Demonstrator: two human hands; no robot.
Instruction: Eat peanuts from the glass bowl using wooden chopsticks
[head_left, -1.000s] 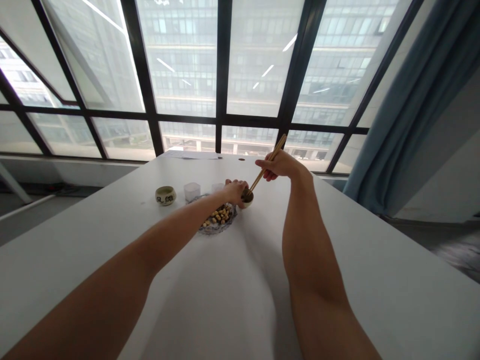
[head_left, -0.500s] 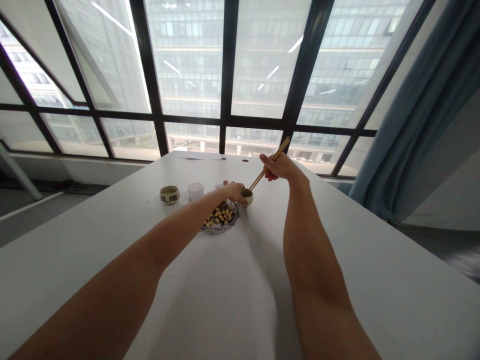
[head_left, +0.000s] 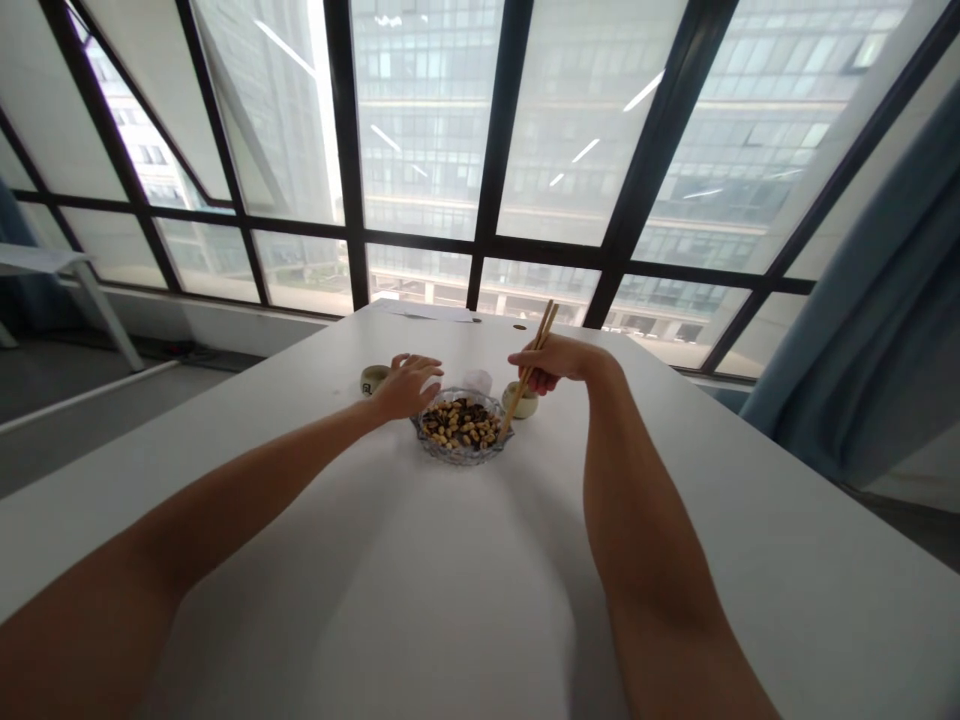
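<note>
A clear glass bowl [head_left: 459,456] holds peanuts and darker pieces [head_left: 463,422]. My right hand [head_left: 546,364] is closed around a pair of wooden chopsticks [head_left: 516,402], whose tips reach down to the bowl's right side. Just behind them is a small pale cup [head_left: 526,405], partly covered by the hand. My left hand [head_left: 408,386] has its fingers spread and holds nothing, at the bowl's left edge. It partly hides a second pale cup with dark characters [head_left: 372,378]. Behind the bowl stands a translucent container [head_left: 478,381].
The white table [head_left: 450,570] stretches towards large windows. Papers [head_left: 427,313] lie at its far edge beside a dark round spot. A blue curtain [head_left: 862,370] hangs at the right, and another white table [head_left: 45,260] stands at the far left.
My left hand has let go of the right-hand cup and moved left past the bowl. The chopstick tips have gone from that cup to the bowl. The view has shifted left.
</note>
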